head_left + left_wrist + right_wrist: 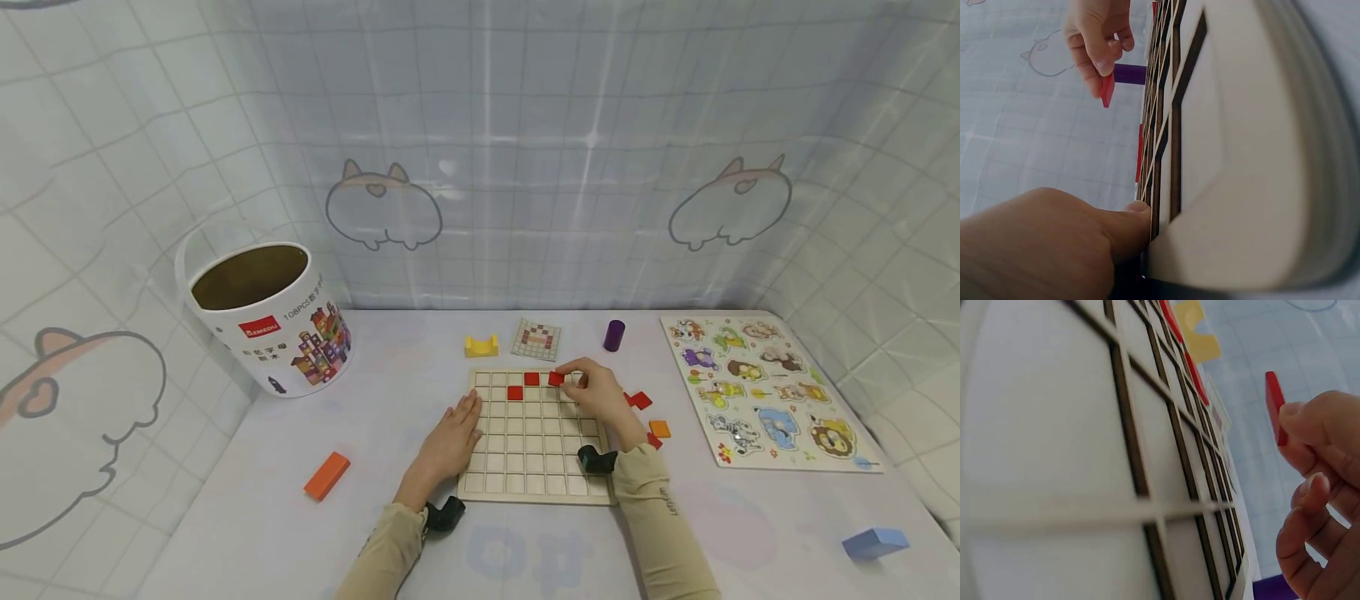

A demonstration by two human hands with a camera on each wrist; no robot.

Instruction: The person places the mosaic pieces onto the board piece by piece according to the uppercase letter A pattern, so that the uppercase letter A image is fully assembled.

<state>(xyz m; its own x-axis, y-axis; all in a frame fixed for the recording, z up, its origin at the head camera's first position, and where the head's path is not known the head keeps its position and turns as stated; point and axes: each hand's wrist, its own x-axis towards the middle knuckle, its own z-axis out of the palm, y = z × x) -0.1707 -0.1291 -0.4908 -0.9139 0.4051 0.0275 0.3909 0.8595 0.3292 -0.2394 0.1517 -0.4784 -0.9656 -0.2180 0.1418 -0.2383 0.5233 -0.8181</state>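
Observation:
A wooden grid board (pixel 525 446) lies on the table, with one red square tile (pixel 515 392) and another red tile (pixel 532 379) in its upper cells. My right hand (pixel 597 392) pinches a third red tile (pixel 1274 406) between thumb and fingertips. That tile is raised over the board's far edge, as both wrist views show. Along the board's left edge my left hand (pixel 450 437) rests with fingers extended, its thumb (pixel 1129 228) touching the rim. Beyond the board lies a small pattern card (pixel 536 339) with a printed grid of coloured squares.
Loose red tiles (pixel 641 400) and an orange tile (pixel 660 429) lie right of the board. Behind stand a yellow block (pixel 482 346) and a purple cylinder (pixel 614 336). An animal puzzle (pixel 765 392), a blue block (pixel 875 543), an orange block (pixel 327 476) and a bucket (pixel 285 333) surround them.

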